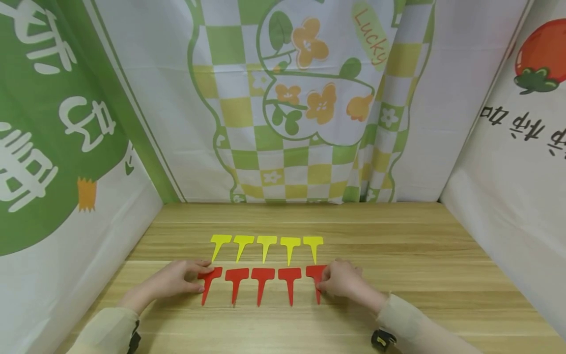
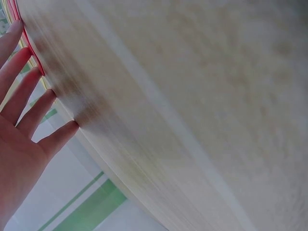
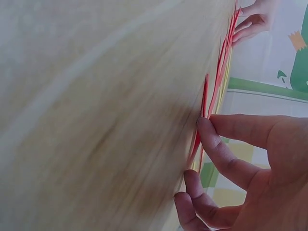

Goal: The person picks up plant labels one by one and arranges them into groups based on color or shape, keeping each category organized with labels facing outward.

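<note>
Several red T-shaped plant labels point(image 1: 263, 278) lie in a row on the wooden table, stems toward me. Behind them runs a row of yellow T-shaped plant labels point(image 1: 267, 241). At the left end, my left hand point(image 1: 177, 279) touches the head of the leftmost red label point(image 1: 211, 274); its fingers look spread and fairly straight in the left wrist view. My right hand point(image 1: 345, 281) pinches the rightmost red label point(image 1: 315, 271) between thumb and a finger, partly covering it. The right wrist view shows that red label point(image 3: 206, 91) edge-on, slightly tilted.
The wooden table point(image 1: 420, 255) extends around both rows. Printed cloth hangs at its back, a green and yellow checked curtain point(image 1: 240, 115) among it. More cloth lines the left side point(image 1: 119, 216) and the right side point(image 1: 508, 196).
</note>
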Demonstrator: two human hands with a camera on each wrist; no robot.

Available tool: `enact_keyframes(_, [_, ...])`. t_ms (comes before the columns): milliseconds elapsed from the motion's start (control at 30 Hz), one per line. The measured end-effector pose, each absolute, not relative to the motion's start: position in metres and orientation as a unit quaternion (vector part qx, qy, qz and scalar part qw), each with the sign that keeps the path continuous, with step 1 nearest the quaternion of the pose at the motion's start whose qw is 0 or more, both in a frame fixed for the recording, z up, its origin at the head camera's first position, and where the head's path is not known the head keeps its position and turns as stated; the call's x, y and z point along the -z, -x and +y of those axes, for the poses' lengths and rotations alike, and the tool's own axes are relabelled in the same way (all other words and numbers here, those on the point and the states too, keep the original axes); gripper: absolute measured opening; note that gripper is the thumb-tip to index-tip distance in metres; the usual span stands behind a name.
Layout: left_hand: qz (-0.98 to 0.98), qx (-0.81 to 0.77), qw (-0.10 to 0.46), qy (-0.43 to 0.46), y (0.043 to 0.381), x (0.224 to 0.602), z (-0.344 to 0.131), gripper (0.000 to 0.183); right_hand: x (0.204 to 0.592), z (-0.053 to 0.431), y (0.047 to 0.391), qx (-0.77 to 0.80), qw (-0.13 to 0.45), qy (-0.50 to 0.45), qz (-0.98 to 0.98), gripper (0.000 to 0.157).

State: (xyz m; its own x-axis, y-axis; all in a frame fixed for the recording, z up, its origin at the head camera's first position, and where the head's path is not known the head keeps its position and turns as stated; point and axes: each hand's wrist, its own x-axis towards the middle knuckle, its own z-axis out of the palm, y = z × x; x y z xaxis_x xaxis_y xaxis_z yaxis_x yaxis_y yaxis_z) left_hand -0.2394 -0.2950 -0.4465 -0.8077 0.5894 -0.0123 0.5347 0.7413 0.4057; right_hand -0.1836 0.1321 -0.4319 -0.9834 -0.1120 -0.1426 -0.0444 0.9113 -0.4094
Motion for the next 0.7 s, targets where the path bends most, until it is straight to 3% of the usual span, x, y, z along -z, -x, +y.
enact_keyframes(533, [0.931, -0.195, 0.063, -0.303, 0.238, 0.444, -0.296, 0.049, 0.431, 0.154, 0.184, 0.277, 0.081, 0.035, 0.957, 0.019])
enact_keyframes(700, [0.936, -0.199, 0.036, -0.287, 0.236, 0.441, -0.294, 0.045, 0.430, 0.168, 0.187, 0.302, 0.084, 0.021, 0.950, 0.016])
